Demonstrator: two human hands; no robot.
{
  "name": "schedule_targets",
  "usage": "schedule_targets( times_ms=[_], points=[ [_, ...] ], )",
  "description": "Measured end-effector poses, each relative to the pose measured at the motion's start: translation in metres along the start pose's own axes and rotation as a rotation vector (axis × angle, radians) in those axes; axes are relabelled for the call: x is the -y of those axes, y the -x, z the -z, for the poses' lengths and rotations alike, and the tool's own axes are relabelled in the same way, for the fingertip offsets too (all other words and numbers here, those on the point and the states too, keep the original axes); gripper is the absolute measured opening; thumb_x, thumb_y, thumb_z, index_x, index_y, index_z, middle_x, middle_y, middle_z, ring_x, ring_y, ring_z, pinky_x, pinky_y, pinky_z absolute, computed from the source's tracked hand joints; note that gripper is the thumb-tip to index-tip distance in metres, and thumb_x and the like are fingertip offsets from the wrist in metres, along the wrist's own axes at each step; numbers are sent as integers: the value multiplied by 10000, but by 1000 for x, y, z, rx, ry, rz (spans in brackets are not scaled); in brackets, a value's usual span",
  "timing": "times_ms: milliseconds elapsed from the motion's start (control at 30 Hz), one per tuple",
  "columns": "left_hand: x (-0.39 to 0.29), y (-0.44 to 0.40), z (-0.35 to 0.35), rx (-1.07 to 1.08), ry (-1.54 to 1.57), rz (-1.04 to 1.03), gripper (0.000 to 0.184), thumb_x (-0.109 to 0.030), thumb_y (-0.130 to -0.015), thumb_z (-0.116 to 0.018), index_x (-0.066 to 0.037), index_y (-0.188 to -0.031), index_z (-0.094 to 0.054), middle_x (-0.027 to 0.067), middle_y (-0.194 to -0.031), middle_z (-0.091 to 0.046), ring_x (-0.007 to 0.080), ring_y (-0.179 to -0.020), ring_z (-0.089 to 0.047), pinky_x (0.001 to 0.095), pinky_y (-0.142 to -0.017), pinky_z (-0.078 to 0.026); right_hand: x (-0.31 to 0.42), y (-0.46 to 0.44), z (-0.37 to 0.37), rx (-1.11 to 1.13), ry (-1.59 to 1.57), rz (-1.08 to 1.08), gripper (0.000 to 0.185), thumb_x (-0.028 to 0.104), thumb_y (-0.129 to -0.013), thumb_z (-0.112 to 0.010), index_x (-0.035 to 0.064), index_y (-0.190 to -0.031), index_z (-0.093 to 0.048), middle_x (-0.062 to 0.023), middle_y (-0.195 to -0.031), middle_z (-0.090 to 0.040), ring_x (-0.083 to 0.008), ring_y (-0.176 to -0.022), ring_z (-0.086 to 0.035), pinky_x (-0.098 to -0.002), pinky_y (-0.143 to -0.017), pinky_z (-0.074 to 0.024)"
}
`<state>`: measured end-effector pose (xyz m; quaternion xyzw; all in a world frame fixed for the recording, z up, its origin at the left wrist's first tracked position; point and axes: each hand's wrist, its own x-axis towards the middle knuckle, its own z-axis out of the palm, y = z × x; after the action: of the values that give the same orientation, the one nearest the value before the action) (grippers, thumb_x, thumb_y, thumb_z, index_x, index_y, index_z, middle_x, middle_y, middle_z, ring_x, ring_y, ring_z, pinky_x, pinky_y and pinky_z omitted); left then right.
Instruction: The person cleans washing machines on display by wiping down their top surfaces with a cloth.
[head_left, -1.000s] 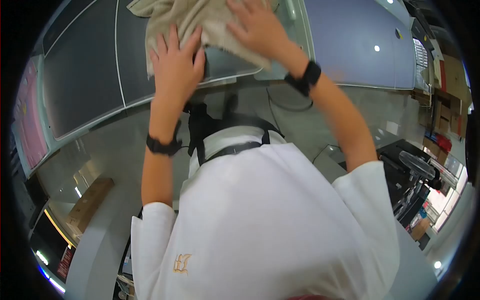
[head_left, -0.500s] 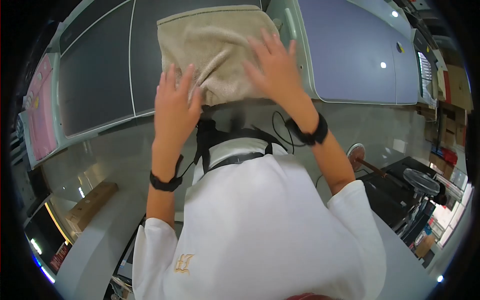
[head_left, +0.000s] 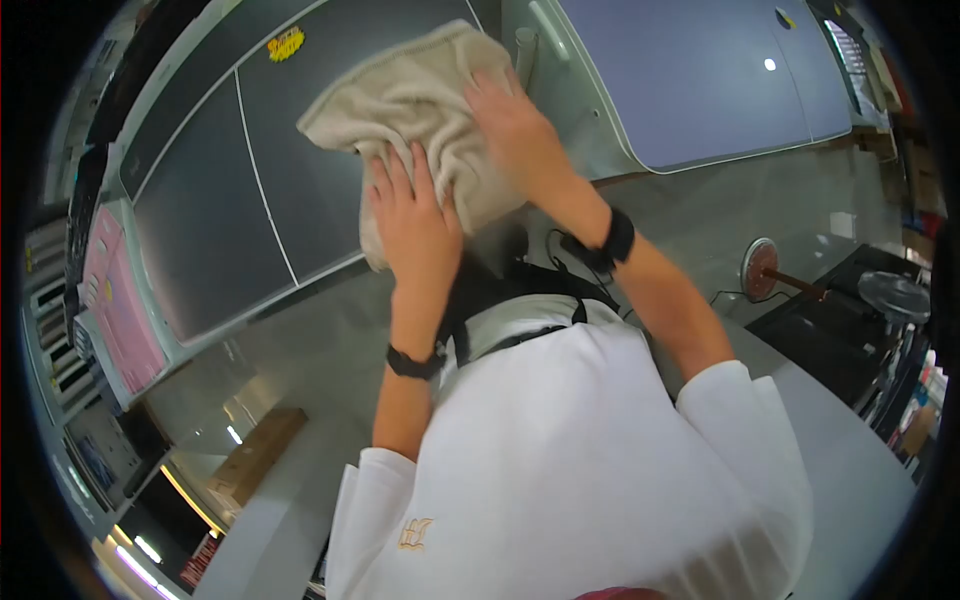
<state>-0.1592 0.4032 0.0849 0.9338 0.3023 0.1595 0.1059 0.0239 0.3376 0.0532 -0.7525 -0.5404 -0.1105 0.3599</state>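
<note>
A beige towel [head_left: 415, 100] lies wrinkled on a dark grey panelled top [head_left: 190, 190], with its lower edge reaching past the front edge of that top. My left hand [head_left: 412, 215] rests on the towel's lower middle, palm down and fingers stretched out. Farther up and to the right, my right hand [head_left: 515, 135] lies on the towel near its right side, fingers extended and slightly blurred. Folds run through the cloth between the two hands.
To the right stands a blue-lidded appliance [head_left: 700, 80], and at the left a pink panel [head_left: 125, 300]. A yellow sticker [head_left: 286, 44] marks the dark top. A long cardboard box [head_left: 255, 455] lies at lower left; a fan-like round object [head_left: 893, 296] is at right.
The view has turned and shifted. Both hands now press on the towel, where they were spread and blurred over it before. The towel is more bunched and skewed, its far edge slanting.
</note>
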Motion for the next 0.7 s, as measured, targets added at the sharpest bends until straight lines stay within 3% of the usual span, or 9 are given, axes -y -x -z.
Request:
schedule_targets(
  times_ms=[100, 200, 433, 533, 700],
  points=[
    [-18, 9, 3, 33, 47, -40, 566, -193, -1020, -588, 61, -1508, -458, 329, -1586, -384, 524, -1499, -310, 624, -1202, -284, 24, 32, 28, 2, -85, -77, 370, 32, -920, -589, -35, -1277, -657, -212, -1390, -623, -441, -1384, -517, -448, -1074, -507],
    [-25, 3, -2, 106, 116, -145, 509, -141, -993, -621, 106, -1421, -504, 340, -1574, -395, 543, -1484, -321, 616, -1207, -281, 37, 38, 40, 0, -101, -149, 382, 26, -899, -599, -25, -1272, -665, -213, -1395, -624, -433, -1390, -520, -441, -1074, -506],
    [-102, -58, -23, 148, 443, -362, 488, -99, -929, -670, 106, -1350, -532, 364, -1564, -385, 566, -1442, -358, 599, -1197, -306, -1, 14, 132, -240, 297, -284, 385, 19, -942, -577, -9, -1318, -654, -202, -1455, -600, -436, -1384, -530, -419, -1089, -494],
    [-150, -66, -65, 162, 679, -351, 545, -84, -888, -693, 80, -1380, -526, 351, -1568, -382, 574, -1454, -336, 623, -1187, -314, -40, 38, 146, -250, 333, -448, 374, 51, -1000, -560, 19, -1365, -637, -193, -1487, -580, -434, -1394, -518, -501, -1132, -444],
    [-172, -62, -93, 199, 545, -438, 555, -131, -886, -697, 25, -1400, -557, 284, -1596, -383, 569, -1479, -302, 677, -1161, -330, -86, 91, 140, 4, 500, -572, 395, 140, -1033, -569, 58, -1419, -600, -143, -1528, -553, -426, -1417, -484, -641, -1163, -337]
  ],
)
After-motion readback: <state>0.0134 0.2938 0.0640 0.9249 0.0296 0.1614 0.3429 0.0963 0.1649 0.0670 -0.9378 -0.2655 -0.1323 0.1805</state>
